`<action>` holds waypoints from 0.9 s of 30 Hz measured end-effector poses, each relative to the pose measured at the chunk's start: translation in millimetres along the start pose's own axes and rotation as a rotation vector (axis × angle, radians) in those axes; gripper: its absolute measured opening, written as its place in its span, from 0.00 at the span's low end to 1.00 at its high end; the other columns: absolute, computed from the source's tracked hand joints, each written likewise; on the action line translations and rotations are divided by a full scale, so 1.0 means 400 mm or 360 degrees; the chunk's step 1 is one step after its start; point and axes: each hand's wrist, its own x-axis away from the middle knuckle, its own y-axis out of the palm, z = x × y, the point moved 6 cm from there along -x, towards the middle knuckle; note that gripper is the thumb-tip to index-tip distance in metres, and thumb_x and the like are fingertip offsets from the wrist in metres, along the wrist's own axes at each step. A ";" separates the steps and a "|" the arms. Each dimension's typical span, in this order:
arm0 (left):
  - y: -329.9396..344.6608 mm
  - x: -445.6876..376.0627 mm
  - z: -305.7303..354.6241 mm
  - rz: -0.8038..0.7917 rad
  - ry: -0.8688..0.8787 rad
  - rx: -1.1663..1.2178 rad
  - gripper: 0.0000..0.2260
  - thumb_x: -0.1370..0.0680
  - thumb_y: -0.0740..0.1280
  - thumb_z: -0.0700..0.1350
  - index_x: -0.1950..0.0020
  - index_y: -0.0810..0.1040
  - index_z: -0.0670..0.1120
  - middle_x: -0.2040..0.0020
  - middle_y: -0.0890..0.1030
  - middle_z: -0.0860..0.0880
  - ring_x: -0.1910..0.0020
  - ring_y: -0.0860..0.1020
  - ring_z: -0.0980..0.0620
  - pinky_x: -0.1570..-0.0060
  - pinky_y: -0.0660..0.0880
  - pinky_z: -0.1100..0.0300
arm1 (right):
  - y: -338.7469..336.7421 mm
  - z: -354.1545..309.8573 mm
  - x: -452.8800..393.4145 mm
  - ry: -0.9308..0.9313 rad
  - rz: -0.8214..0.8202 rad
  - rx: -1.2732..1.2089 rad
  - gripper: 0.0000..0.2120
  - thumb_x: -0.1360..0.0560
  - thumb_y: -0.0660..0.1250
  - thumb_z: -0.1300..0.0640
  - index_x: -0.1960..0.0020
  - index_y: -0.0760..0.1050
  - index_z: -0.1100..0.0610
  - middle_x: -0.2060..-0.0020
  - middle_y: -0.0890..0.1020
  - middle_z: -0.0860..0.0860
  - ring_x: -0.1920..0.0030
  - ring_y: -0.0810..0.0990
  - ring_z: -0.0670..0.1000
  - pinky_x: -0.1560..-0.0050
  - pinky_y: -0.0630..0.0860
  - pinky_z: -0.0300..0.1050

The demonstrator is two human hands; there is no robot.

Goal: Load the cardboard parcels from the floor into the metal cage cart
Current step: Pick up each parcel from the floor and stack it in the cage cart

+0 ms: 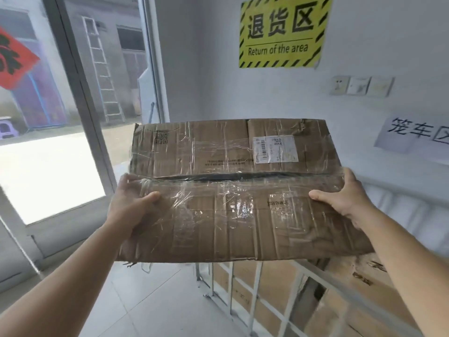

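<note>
A large, worn cardboard parcel [233, 190] wrapped in clear tape, with a white shipping label on top, is held up at chest height in front of me. My left hand [131, 203] grips its left edge, thumb on top. My right hand [345, 193] grips its right edge the same way. Below and to the right stands the white metal cage cart [257, 283]. Its barred wall shows other brown cardboard parcels [279, 285] stacked inside. The held parcel hovers over the cart's near left corner.
A glass door [60, 142] with a grey frame is on the left. A white wall behind carries a yellow "Return of the area" sign [281, 32], switches [359, 86] and a paper sign [418, 135]. White tiled floor [145, 300] lies left of the cart.
</note>
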 end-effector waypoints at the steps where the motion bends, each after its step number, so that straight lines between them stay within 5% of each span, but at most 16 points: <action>1: 0.050 0.000 0.037 -0.0036 0.0047 0.0002 0.22 0.34 0.78 0.53 0.47 0.70 0.58 0.51 0.80 0.49 0.54 0.80 0.43 0.52 0.79 0.41 | -0.041 0.032 -0.010 0.0021 0.0046 0.0004 0.48 0.44 0.82 0.41 0.31 0.61 0.49 0.35 0.72 0.55 0.37 0.73 0.58 0.36 0.72 0.58; 12: 0.604 0.020 0.316 -0.0345 0.0240 -0.0017 0.21 0.31 0.77 0.51 0.44 0.70 0.59 0.52 0.80 0.47 0.57 0.80 0.43 0.56 0.80 0.44 | -0.397 0.394 -0.128 0.0333 0.0329 -0.0102 0.53 0.43 0.82 0.43 0.26 0.57 0.48 0.30 0.68 0.55 0.32 0.70 0.57 0.33 0.69 0.58; 16: 0.782 0.031 0.385 -0.0442 0.0264 -0.0090 0.27 0.32 0.76 0.53 0.37 0.68 0.59 0.43 0.78 0.44 0.50 0.78 0.42 0.49 0.78 0.46 | -0.496 0.504 -0.162 0.0420 0.0381 -0.0108 0.51 0.37 0.81 0.49 0.23 0.55 0.51 0.27 0.64 0.55 0.29 0.66 0.57 0.33 0.66 0.54; 21: 0.990 0.055 0.437 -0.0582 0.0249 -0.0197 0.37 0.29 0.75 0.53 0.25 0.60 0.56 0.33 0.72 0.43 0.47 0.74 0.42 0.56 0.74 0.52 | -0.589 0.628 -0.167 0.0631 0.0403 -0.0106 0.52 0.35 0.80 0.49 0.22 0.51 0.50 0.25 0.60 0.54 0.27 0.63 0.58 0.33 0.65 0.56; 27: 1.213 0.085 0.425 -0.0825 0.0264 -0.0352 0.37 0.29 0.75 0.54 0.26 0.60 0.55 0.36 0.75 0.41 0.48 0.76 0.40 0.53 0.75 0.50 | -0.635 0.775 -0.118 0.0875 0.0434 -0.0081 0.52 0.35 0.80 0.52 0.22 0.52 0.52 0.25 0.62 0.54 0.27 0.63 0.58 0.32 0.64 0.55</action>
